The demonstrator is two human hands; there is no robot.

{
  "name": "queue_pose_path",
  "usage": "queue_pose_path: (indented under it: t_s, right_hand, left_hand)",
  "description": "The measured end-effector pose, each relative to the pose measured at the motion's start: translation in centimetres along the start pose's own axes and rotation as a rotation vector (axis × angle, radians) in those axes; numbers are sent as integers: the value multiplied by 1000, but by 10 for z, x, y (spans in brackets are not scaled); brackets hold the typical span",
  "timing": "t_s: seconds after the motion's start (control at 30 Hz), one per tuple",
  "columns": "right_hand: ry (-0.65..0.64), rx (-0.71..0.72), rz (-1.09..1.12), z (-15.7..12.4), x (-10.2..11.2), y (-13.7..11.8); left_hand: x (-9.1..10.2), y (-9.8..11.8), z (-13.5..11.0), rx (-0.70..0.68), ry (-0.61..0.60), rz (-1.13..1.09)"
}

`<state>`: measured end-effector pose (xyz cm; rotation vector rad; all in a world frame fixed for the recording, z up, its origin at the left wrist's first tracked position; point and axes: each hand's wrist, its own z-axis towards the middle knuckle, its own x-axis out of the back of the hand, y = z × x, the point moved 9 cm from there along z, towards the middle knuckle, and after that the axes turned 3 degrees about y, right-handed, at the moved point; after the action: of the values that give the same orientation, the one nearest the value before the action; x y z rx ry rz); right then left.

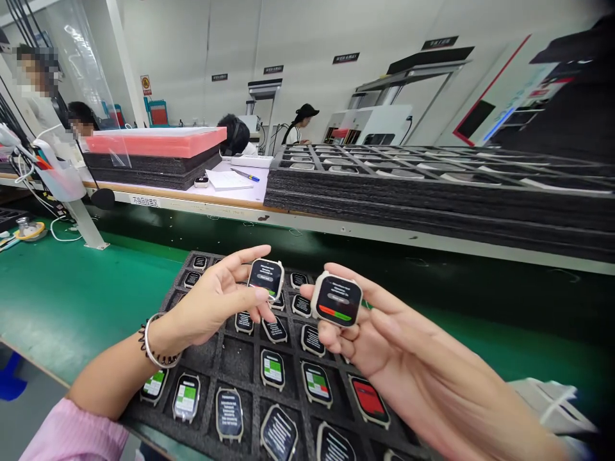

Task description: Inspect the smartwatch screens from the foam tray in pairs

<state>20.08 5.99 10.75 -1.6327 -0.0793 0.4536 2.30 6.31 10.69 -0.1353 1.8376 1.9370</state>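
**Two hands, each holding a smartwatch over a tray of watches**

Clock directions run from the picture's centre.

A green bench [72, 294] fills the lower half. From one to three o'clock, on a raised shelf behind it, lie long stacks [432, 192] of black trays. People sit at work far off, at ten to twelve o'clock.

At six o'clock a black foam tray [225, 365] lies on the bench. Most of its cells hold a watch, face up and lit, some showing green blocks and one showing red. A few cells are bare.

The left hand [216, 301] comes in from seven o'clock, with a pink sleeve and a bangle [154, 342] at the wrist. Its thumb and fingertips pinch the left watch [266, 277], tilted, above the tray's far end.

The right hand [384, 333] comes in from five o'clock, palm up. The right watch [337, 299] rests on its fingertips with the thumb closed against one edge. Its screen shows a red and green bar.

The two watches are near each other but apart.

Both holds look light and use the fingertips only. A slip would probably drop a watch onto the screens below and could mark both. If the hands drew closer, the cases could knock. The bangle hangs low enough that it might scrape the watches beneath it.
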Motion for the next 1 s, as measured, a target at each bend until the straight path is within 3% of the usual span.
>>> queue_pose_path:
  t_s: [0.5, 1.0]
  right_hand:
    - [-3, 49, -58, 4, -4, -2]
    - [-37, 59, -23, 5, -11, -1]
  left_hand:
    - [-7, -7, 2, 39, -55, -217]
    - [-10, -5, -2, 11, -45, -129]
